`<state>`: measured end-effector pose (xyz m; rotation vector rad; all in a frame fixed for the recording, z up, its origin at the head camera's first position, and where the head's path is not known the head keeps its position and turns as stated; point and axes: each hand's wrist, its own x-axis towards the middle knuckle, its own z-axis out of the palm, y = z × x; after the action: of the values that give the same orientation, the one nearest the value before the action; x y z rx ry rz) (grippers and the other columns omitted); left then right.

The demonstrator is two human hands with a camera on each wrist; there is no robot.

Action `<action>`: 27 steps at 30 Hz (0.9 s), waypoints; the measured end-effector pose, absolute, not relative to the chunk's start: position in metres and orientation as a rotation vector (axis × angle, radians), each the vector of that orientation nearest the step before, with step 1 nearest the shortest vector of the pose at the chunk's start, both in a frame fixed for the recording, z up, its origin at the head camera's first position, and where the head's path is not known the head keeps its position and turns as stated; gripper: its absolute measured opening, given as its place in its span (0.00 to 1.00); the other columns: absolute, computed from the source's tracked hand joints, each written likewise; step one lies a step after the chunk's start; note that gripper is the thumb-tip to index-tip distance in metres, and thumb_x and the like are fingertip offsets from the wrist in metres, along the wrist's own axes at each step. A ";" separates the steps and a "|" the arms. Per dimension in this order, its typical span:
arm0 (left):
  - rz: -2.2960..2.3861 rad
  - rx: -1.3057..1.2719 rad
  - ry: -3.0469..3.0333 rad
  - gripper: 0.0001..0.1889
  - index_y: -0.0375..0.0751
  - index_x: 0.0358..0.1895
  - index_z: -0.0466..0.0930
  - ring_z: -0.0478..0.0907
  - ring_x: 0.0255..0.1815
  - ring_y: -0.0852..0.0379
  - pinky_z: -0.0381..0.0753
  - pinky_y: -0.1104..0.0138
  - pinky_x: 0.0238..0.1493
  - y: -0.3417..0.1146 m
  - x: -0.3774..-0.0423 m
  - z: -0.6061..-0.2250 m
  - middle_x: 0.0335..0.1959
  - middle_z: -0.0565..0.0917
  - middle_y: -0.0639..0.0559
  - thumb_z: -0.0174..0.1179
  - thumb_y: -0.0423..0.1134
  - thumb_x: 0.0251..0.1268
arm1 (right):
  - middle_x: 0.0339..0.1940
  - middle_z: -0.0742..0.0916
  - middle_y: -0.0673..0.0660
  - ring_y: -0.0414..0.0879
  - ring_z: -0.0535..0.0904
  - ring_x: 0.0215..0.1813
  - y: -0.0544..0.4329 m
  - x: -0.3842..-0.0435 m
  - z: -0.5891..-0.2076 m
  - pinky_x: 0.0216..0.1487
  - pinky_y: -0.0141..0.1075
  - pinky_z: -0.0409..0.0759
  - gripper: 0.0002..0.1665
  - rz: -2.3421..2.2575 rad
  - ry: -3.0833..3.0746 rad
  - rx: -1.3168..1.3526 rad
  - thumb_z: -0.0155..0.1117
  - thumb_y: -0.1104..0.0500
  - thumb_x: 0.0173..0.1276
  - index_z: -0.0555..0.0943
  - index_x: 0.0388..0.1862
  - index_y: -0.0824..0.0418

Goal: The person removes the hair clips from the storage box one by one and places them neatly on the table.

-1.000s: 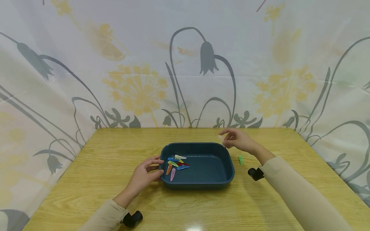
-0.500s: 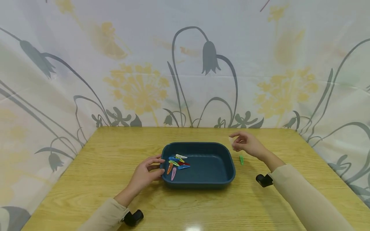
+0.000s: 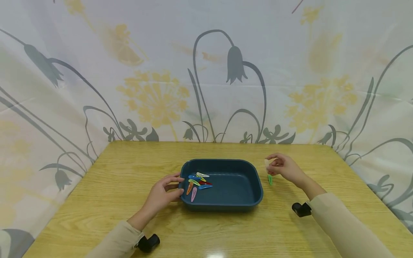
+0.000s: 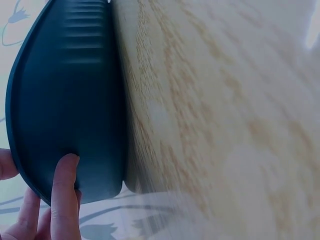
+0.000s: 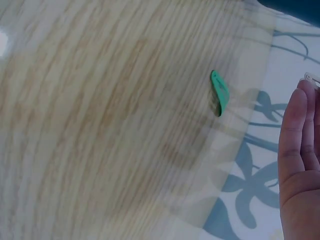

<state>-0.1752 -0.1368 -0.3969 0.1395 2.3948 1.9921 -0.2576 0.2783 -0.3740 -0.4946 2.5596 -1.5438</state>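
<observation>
A dark blue plastic tray holds several coloured snap hair clips, among them a pink clip, an orange clip and a white clip, grouped at its left end. My left hand grips the tray's left end, with fingers at the rim and against the outer wall. My right hand pinches a whitish hair clip above the table, right of the tray; the fingers partly cover it. Below that hand lies a green hair clip on the table.
The tray stands on a wood-grain table. Behind the table hangs a white curtain with a grey and yellow flower print. A black wrist camera is on the left wrist, another black camera on the right.
My right hand has moved right and slightly down, from the tray's far right corner to above the green hair clip, still pinching the whitish clip. The left hand keeps its place on the tray.
</observation>
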 end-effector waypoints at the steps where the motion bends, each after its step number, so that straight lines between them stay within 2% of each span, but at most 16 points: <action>1: 1.993 0.138 2.394 0.16 0.29 0.48 0.79 0.75 0.53 0.43 0.83 0.58 0.35 -0.137 -0.175 -0.397 0.64 0.69 0.46 0.62 0.24 0.55 | 0.33 0.81 0.64 0.57 0.81 0.37 0.279 -0.257 -0.375 0.40 0.44 0.82 0.24 -1.550 2.557 -0.483 0.58 0.67 0.66 0.66 0.59 0.76; 7: 1.994 0.135 2.388 0.16 0.29 0.48 0.79 0.75 0.53 0.43 0.83 0.58 0.35 -0.136 -0.175 -0.396 0.64 0.69 0.46 0.62 0.24 0.55 | 0.34 0.80 0.64 0.55 0.81 0.38 0.287 -0.253 -0.379 0.42 0.48 0.81 0.25 -1.531 2.554 -0.439 0.57 0.67 0.67 0.66 0.60 0.75; 13: 2.000 0.132 2.384 0.15 0.29 0.48 0.79 0.75 0.53 0.43 0.83 0.58 0.35 -0.136 -0.175 -0.397 0.64 0.69 0.45 0.62 0.24 0.55 | 0.34 0.80 0.64 0.53 0.81 0.38 0.292 -0.250 -0.384 0.43 0.44 0.82 0.24 -1.519 2.540 -0.411 0.56 0.68 0.67 0.66 0.60 0.75; 20: 2.006 0.136 2.369 0.16 0.29 0.49 0.79 0.75 0.53 0.43 0.84 0.58 0.34 -0.135 -0.174 -0.396 0.64 0.69 0.45 0.62 0.24 0.55 | 0.32 0.80 0.62 0.56 0.81 0.37 0.299 -0.249 -0.389 0.41 0.41 0.82 0.23 -1.488 2.532 -0.375 0.56 0.70 0.66 0.67 0.58 0.77; 27: 2.007 0.134 2.373 0.16 0.29 0.49 0.78 0.75 0.53 0.42 0.83 0.58 0.35 -0.136 -0.174 -0.396 0.64 0.69 0.45 0.61 0.25 0.55 | 0.32 0.80 0.60 0.50 0.82 0.33 0.302 -0.249 -0.393 0.36 0.38 0.83 0.25 -1.448 2.452 -0.315 0.59 0.68 0.64 0.66 0.57 0.79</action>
<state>-0.1739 -0.1362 -0.3956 0.1340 2.3725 2.0074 -0.2485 0.3018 -0.3931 -0.3151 2.4525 -1.4478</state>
